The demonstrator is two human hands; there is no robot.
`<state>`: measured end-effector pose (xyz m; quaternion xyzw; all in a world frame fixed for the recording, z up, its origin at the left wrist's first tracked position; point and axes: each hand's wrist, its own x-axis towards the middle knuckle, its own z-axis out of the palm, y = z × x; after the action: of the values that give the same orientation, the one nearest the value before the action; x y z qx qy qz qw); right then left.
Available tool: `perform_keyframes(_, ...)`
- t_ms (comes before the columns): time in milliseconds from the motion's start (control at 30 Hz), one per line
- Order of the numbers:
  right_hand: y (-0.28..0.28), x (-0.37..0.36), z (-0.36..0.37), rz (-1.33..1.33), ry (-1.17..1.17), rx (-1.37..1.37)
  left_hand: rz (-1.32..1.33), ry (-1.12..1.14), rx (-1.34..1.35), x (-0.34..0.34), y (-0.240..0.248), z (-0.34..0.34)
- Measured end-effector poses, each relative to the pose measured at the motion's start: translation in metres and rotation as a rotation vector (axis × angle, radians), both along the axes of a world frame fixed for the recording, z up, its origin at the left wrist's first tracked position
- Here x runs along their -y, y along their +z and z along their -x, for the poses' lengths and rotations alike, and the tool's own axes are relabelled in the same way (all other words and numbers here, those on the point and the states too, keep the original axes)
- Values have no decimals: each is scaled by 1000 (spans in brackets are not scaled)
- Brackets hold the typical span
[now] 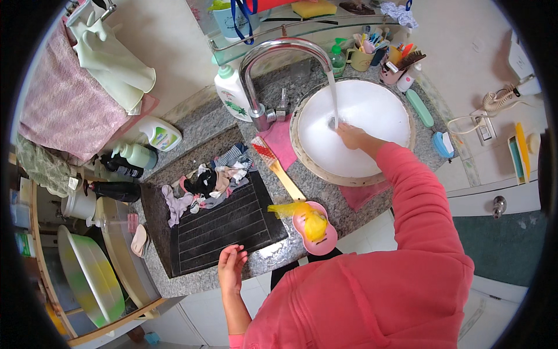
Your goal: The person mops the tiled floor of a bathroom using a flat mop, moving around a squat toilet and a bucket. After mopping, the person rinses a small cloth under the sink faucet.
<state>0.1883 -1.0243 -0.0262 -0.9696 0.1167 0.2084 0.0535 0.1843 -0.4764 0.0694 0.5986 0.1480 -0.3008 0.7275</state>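
My right hand (350, 135) reaches down into the white round basin (378, 125), its fingers stretched toward the drain (333, 123) and nothing visible in them. Water (333, 93) runs from the tall chrome faucet (285, 43) close beside those fingers. My left hand (231, 262) hovers by the front edge of the black ridged washboard (224, 227), empty, with its fingers loosely bent. A heap of small socks and cloths (209, 180) lies at the board's far end. Right of the board are a wooden-handled brush (285, 179) and a pink soap dish (319, 243) holding a yellow mesh bundle (314, 225).
Pink cloths (280, 142) lie beside the basin. Behind stand a white pump bottle (230, 93), a green soap bottle (337, 57) and a cup of toothbrushes (361, 58). At left are detergent bottles (160, 134), hanging gloves (113, 64) and stacked basins (90, 279).
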Motion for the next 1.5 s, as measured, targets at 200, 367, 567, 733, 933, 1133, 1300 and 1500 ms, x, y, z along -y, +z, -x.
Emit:
perform_keyframes(200,12,-4,-5,-39,-95,-78,-8,9,4,5,4,-3)
perform_keyframes(367,-19,10,-11,50,-23,-4,-12,10,-9,2,5,-3)
perform_keyframes(567,-24,11,-14,63,-5,-47,6,-8,-11,-12,-1,-8)
perform_keyframes(733,12,11,-1,-18,-10,-15,-3,-22,-39,-25,-4,-19)
perform_keyframes(933,143,-64,4,-226,-142,46,44,-71,-22,-44,-22,-47)
perform_keyframes(1133,196,-138,7,-489,-182,388,113,-172,-14,-59,-35,-82)
perform_keyframes(1300,209,-254,-59,-756,-51,518,121,-200,-11,-76,-55,-110)
perform_keyframes(1500,7,-336,-164,-899,52,398,164,-186,-19,-67,-63,-145)
